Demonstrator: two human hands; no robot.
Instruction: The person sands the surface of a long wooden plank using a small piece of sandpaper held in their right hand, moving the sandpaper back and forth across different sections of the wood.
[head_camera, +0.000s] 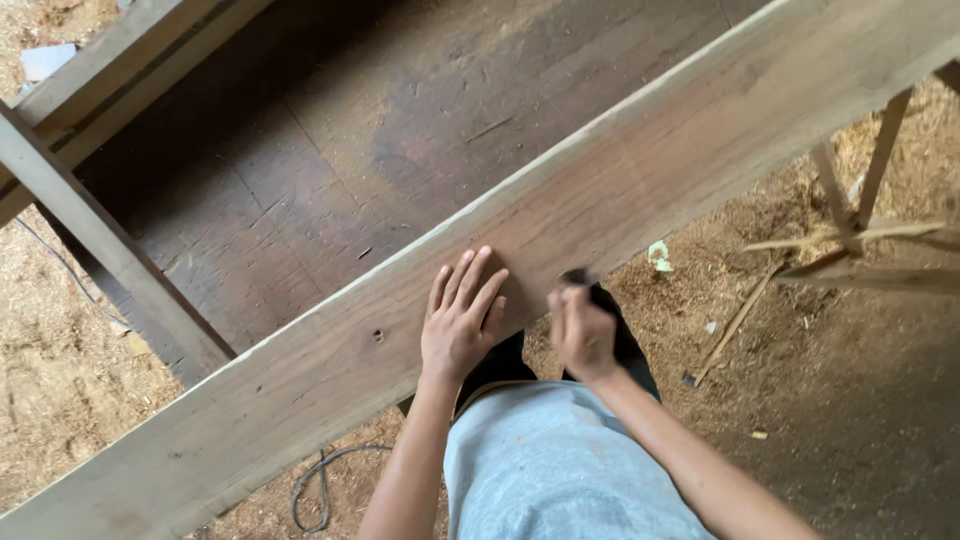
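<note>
- On the plank (560, 230), running 8 to 2 o'clock, left hand (460, 320) lies flat, fingers spread — pinning it steady.
- Right hand (583, 330), at its 3 o'clock, fist closed on something dark — can't tell what.

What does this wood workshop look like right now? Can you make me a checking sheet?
Surface: dark, worn workbench top, scratched and stained.
Job's things: long pale plank lying slantwise across the bench edge, small knot hole near its lower part.
Clutter: thin wooden sticks and scraps on the ground.
Grippers: left hand flat on the plank, fingers spread; right hand closed around a small dark object at the plank's edge, blurred.
Cables: grey cord looped on the ground.
Surroundings: sawdust-covered floor.
</note>
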